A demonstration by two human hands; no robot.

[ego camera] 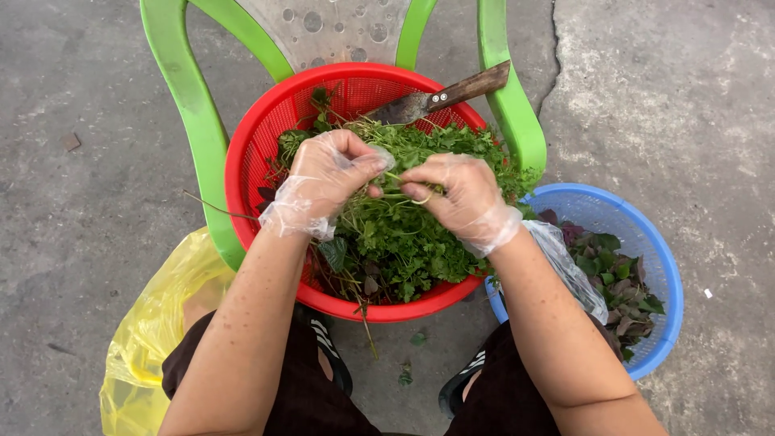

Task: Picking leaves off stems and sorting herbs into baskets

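Hands: left hand [327, 173] and right hand [456, 194], gloved, pinch herb stems [395, 182] | red basket [270, 141] heaped with unsorted greens [404, 242] | blue basket [658, 266] part-filled with purple leaves [617, 282], so sorting looks midway.

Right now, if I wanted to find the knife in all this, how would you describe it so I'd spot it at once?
Start at the green plastic chair and the round red basket of leafy herbs sitting on it. The knife lies across the basket's far rim, on the right side. It is the only dark metal blade with a brown wooden handle among all the greenery and plastic.
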